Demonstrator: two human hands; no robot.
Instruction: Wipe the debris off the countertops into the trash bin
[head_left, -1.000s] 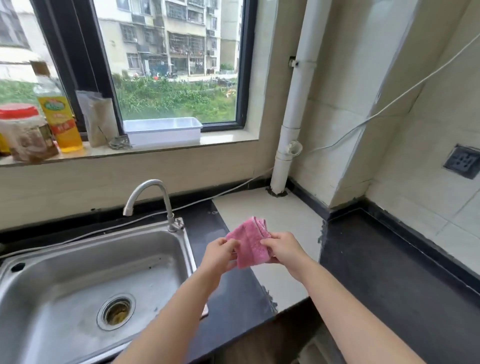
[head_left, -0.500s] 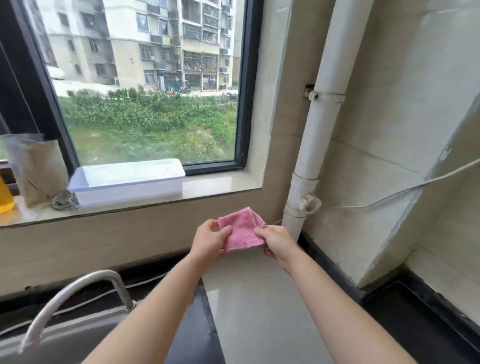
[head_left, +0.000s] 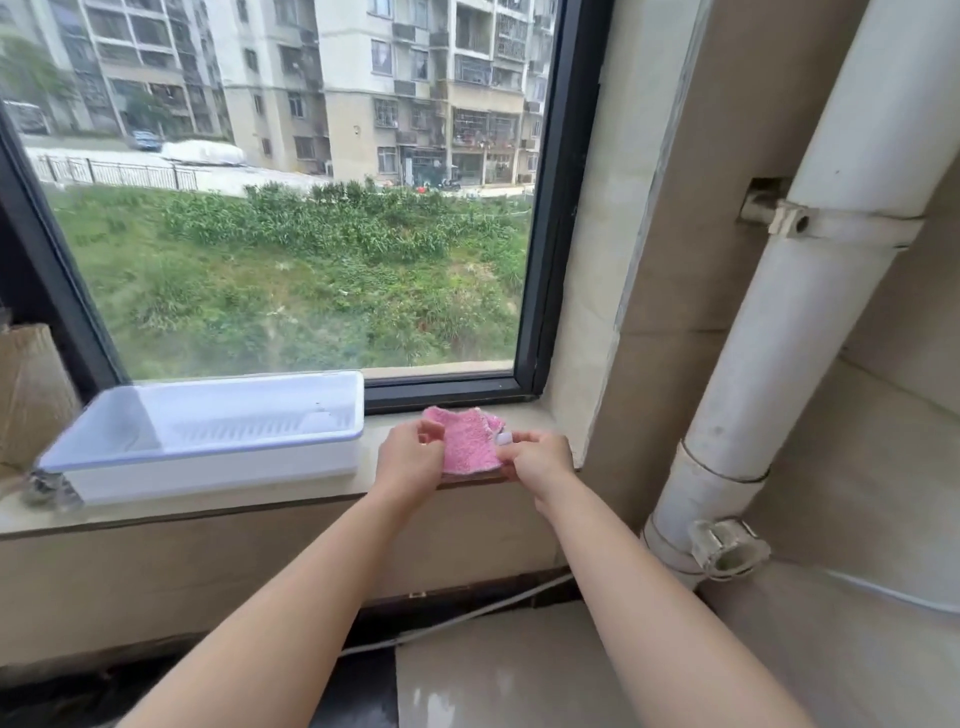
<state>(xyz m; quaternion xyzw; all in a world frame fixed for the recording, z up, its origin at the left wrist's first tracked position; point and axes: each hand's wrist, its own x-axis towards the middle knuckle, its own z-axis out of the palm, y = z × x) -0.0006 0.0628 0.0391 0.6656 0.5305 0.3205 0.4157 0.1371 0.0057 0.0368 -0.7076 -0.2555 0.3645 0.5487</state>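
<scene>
Where the windowsill (head_left: 291, 501) ends, both hands grip the pink cloth (head_left: 467, 441).

White tray (head_left: 208, 447) on windowsill (head_left: 208, 512)

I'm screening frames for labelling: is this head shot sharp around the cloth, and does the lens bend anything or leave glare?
Head view: the pink cloth and both hands, left hand and right hand, are sharp enough to label; the white tray smears at its left end; wide-angle distortion leans the white pipe and window frame; soft daylight, with glare only on the wet countertop.
</scene>
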